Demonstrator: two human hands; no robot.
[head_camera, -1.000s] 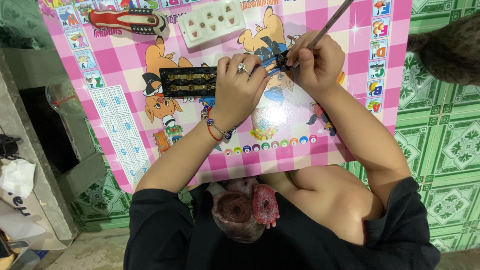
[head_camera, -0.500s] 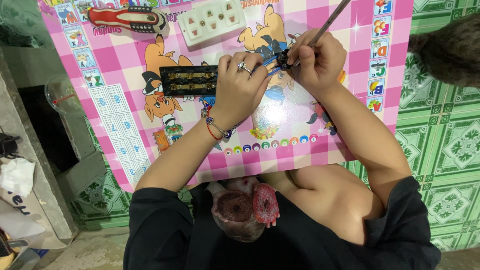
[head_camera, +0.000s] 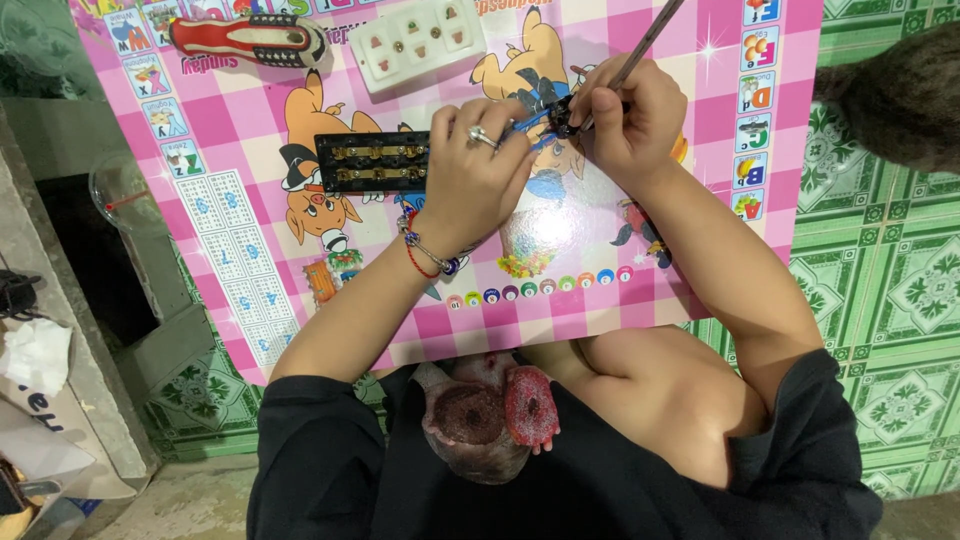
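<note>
Pink cartoon play mat covers the green tile floor. On it: black terminal block, white socket plate, red-handled tool. Left hand pinches a small black part with blue wires. Right hand is closed around a thin screwdriver, tip at the part. Risk: tip slips off the screw and jabs the left fingers.

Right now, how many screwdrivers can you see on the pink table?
2: a red-handled screwdriver lying at the table's far left, and a thin screwdriver held in the right hand. Others may be hidden under the hands.
</note>
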